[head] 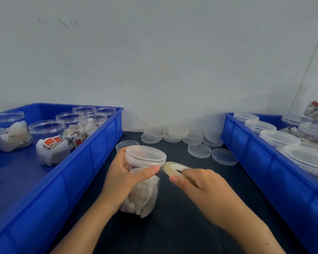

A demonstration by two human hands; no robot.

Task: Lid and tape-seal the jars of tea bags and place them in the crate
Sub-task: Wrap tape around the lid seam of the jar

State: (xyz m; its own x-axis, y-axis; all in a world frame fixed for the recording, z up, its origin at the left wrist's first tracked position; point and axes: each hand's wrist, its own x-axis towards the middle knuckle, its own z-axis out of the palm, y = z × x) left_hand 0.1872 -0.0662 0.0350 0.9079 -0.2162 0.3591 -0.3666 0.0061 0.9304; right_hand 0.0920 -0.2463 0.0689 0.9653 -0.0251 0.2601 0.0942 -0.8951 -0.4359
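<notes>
A person's left hand is gripping a clear jar of tea bags at the middle of the dark table, fingers curled round its far side and the thumb lying across its front just under the lid, which is sitting on the jar's mouth. The right hand is pinching a roll of clear tape between thumb and fingers, the roll hanging just beside the lid's right edge; whether a strip is already touching the jar cannot be told through the blur. Behind the hands, loose clear lids are lying in low stacks and singly along the table's far edge, against the pale wall. Along the left edge, a blue crate is holding open jars of tea bags, some with red tags, toward its far end. Along the right edge, a second blue crate is carrying lidded jars packed close together, with one more jar riding on top at its far corner.
</notes>
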